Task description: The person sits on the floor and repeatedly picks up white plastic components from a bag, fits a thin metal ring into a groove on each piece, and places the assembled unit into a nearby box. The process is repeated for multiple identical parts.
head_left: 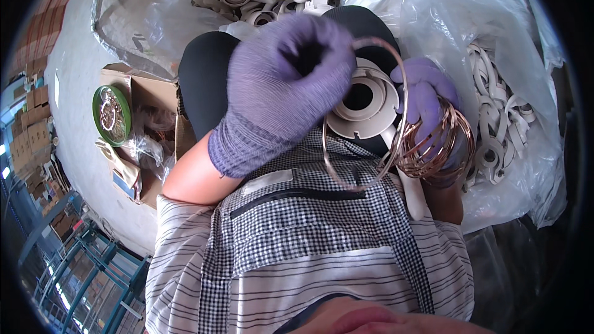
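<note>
Ring loose at the collar, mid-cycle at best

White plastic collar with handle (388,104) sits over the lap, between the hands. One copper-coloured wire ring (405,83) hangs across it, clear of the wire bundle (413,164) over most of its loop. Can't confirm it's seated; reads as not fitted.

Status, my read: one ring singled out, fit to collar not done. Many rings left in the bundle. Can't tell if bagged parts are finished or waiting.

Left hand (272,80): up and left of the collar, motion-blurred, fingers curled to thumb, apparently pinching the ring's top. Right hand (427,96): just right of the collar, fingers bent, bundle looped about it; fingertip contact hidden, grip can't tell.

Further out: white parts in clear plastic bags ahead (142,31) and right (526,192); cardboard box (151,89) left, green bowl (95,117) at its edge.
</note>
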### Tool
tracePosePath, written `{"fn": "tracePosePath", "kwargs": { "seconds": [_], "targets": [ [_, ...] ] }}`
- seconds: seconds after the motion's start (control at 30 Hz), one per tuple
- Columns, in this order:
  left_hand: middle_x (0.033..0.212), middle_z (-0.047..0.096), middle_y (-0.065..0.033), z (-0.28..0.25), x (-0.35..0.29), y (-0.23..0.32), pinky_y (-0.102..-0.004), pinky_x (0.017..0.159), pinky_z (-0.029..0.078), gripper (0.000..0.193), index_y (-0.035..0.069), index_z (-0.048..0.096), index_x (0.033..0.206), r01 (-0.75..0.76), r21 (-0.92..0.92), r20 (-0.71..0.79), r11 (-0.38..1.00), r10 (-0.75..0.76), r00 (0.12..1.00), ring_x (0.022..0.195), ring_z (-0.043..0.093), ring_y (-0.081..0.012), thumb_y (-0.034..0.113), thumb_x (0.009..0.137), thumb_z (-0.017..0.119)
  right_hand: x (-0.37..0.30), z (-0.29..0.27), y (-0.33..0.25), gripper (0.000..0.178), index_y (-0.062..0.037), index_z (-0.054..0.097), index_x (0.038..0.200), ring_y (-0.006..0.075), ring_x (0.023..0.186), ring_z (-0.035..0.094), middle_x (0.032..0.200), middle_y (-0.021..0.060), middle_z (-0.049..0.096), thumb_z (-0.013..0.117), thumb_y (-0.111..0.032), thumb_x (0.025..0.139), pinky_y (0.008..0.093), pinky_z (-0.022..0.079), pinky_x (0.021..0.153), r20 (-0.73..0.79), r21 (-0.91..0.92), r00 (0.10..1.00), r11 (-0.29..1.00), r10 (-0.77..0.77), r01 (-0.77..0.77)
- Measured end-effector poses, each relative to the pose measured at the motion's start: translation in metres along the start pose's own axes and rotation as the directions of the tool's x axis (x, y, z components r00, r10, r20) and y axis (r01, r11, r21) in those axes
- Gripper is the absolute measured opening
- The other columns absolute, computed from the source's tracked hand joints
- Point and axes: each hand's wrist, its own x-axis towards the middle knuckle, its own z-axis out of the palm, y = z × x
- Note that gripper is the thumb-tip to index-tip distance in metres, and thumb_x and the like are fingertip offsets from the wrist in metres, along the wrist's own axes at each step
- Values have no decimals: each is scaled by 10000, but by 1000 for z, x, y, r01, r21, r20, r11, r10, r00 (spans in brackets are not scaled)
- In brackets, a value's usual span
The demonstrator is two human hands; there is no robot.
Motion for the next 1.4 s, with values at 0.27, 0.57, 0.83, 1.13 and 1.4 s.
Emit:
{"fn": "tracePosePath", "kwargs": {
  "seconds": [0.27, 0.57, 0.83, 1.13, 1.4],
  "targets": [
    [872, 685, -99, 17, -27, -32, -307, 709, 557, 143, 48, 676, 966, -145, 608, -44, 781, 215, 976, 754, 687, -222, 89, 842, 734, -27, -5, 55, 276, -7, 577, 1274, 174, 966, 651, 1156, 101, 619, 603, -72, 1007, 305, 584, 805, 8, -16, 998, 998, -62, 62],
    [797, 654, -99, 26, 50, -40, -400, 700, 547, 134, 70, 679, 893, -361, 514, -20, 778, 432, 902, 760, 664, -291, 175, 814, 702, -15, 20, 39, 318, -45, 511, 1314, 154, 1009, 657, 1188, 82, 615, 610, -191, 1049, 315, 593, 842, -239, 77, 970, 995, -50, 70],
    [903, 699, -57, 18, 8, -26, -262, 773, 566, 144, 9, 664, 1000, -113, 501, -8, 858, 135, 991, 838, 688, -114, -5, 865, 713, -16, -22, 73, 415, 25, 517, 1349, 218, 1120, 658, 1294, 136, 608, 670, -136, 998, 328, 579, 960, 124, -417, 976, 883, -177, 213],
    [912, 695, -56, 16, 14, -40, -250, 789, 548, 143, 4, 656, 1020, -89, 364, -44, 927, 113, 993, 825, 670, -101, 3, 884, 701, 13, -1, 20, 387, 43, 528, 1314, 174, 965, 712, 1103, 129, 675, 660, -139, 999, 286, 604, 843, 129, 36, 991, 999, -45, 40],
    [939, 670, -37, 11, 14, -43, -223, 737, 515, 180, -1, 662, 1079, -122, 351, -35, 928, 144, 989, 814, 642, -74, 6, 899, 668, 20, -4, -17, 341, 45, 621, 1292, 89, 911, 637, 1056, 56, 666, 644, -105, 986, 229, 544, 818, 96, -290, 995, 957, 24, 5]
  ]
}}
